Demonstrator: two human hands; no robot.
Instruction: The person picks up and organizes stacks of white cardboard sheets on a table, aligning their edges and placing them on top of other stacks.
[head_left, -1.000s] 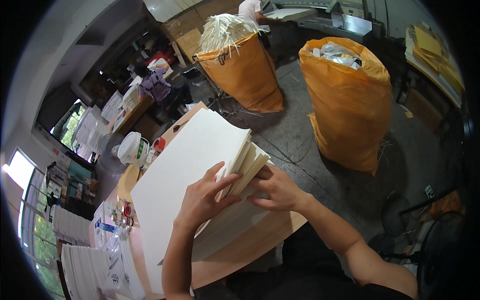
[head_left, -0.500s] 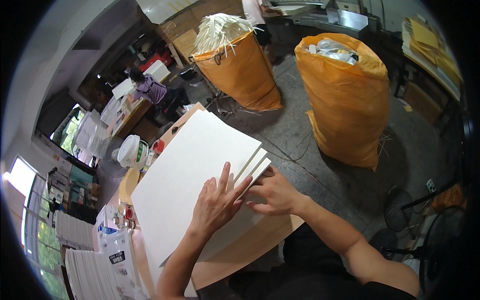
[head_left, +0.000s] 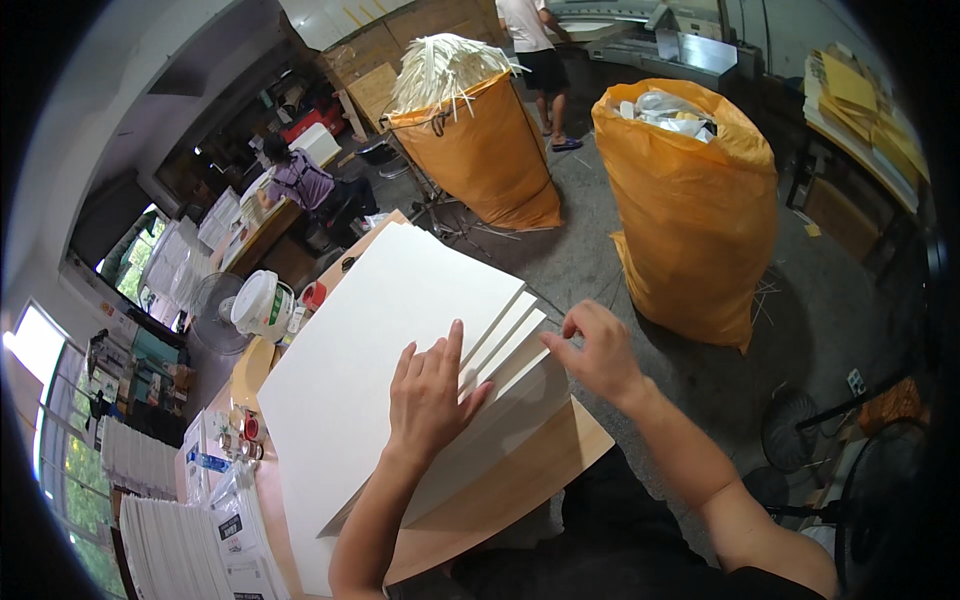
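A fanned stack of large white boards [head_left: 370, 330] lies at an angle over the table, its layered edges showing toward the right. My left hand [head_left: 428, 395] rests on the top board near those edges, fingers stretched and thumb out to the side. Just past the boards' right corner, my right hand [head_left: 600, 355] hovers with loosely curled fingers and the thumb apart from them. Nothing shows in its grasp. A greyish-white sheet [head_left: 535, 385] lies lower in the pile, on the pale wooden tabletop [head_left: 560, 440].
A white bucket [head_left: 263, 303], tape rolls [head_left: 250, 428] and a wrapped paper stack [head_left: 235, 530] line the table's left side. Two large orange sacks [head_left: 685, 200] [head_left: 480, 150] stand on the floor ahead. Two people [head_left: 305, 185] [head_left: 530, 40] are farther off. A fan [head_left: 217, 312] stands left.
My right hand has come off the board edges and moved up and right. The boards are fanned a little wider. My left hand stays on top. The far standing person shows more fully.
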